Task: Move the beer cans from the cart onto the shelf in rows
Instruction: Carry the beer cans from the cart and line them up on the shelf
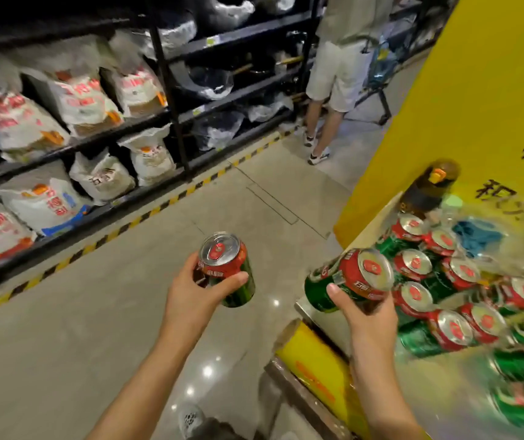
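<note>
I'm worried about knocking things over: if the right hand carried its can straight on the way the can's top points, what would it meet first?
Probably the rows of cans already stacked at right; the right hand holds its can just short of them, though blur makes depth uncertain.

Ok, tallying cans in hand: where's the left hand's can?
In the head view, left of centre: the can is in the left hand, over bare floor.

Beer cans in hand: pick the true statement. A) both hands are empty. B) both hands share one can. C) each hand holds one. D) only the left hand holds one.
C: the left hand grips one beer can, and the right hand grips another can.
</note>
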Demonstrator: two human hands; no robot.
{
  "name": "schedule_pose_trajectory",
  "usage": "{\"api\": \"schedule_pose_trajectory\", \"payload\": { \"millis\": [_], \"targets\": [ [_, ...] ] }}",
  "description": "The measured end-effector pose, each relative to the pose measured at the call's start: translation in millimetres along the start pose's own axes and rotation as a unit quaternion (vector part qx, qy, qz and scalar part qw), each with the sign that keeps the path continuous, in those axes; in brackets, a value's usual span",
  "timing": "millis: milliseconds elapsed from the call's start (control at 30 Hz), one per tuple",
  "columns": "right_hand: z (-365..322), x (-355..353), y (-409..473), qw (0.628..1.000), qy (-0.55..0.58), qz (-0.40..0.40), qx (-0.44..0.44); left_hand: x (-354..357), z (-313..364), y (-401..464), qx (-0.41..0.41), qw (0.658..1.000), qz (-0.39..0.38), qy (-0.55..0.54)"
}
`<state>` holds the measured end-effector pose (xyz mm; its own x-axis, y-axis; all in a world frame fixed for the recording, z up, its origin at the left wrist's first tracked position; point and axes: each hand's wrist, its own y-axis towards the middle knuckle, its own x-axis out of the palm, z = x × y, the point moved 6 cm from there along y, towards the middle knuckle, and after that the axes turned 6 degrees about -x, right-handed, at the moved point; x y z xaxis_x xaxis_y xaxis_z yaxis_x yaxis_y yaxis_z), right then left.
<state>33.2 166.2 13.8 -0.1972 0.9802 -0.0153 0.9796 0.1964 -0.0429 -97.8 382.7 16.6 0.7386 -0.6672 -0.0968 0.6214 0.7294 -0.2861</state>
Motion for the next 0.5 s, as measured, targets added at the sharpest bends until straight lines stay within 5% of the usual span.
{"api": "schedule_pose_trajectory", "payload": {
  "millis": [500],
  "targets": [
    [-19.0,333.0,-40.5,0.943,0.048,-0.329,-0.012,-297.9,24.8,23.1,0.021,0.958,0.278,-0.058]
  ]
}}
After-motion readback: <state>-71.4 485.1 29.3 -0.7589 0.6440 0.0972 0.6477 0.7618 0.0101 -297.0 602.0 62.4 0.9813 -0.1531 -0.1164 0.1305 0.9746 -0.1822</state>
